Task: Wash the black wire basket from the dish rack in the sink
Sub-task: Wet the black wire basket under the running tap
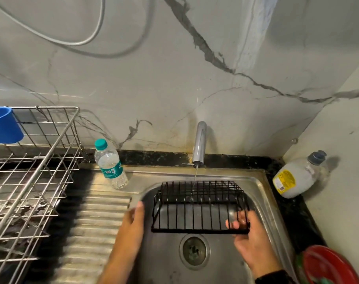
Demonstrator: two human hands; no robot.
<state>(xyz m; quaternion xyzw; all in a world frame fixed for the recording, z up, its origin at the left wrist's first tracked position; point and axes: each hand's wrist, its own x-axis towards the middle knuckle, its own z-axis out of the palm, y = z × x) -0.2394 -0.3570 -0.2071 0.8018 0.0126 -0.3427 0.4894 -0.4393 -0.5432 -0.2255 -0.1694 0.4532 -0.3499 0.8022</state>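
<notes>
The black wire basket (197, 203) hangs over the steel sink (262, 203), under a thin stream of water from the chrome tap (200, 142). My right hand (250, 240) grips the basket's near right corner, fingers curled through the wires. My left hand (133, 224) is blurred, fingers straight, over the sink's left rim and just left of the basket, not touching it. The metal dish rack (33, 167) stands at the left on the counter.
A plastic water bottle (110, 165) stands on the ribbed drainboard (88, 226) by the sink's far left corner. A blue cup (4, 126) hangs on the rack. A soap bottle (297, 175) sits in the right corner, a red dish (328, 265) near right. The drain (194, 251) is uncovered.
</notes>
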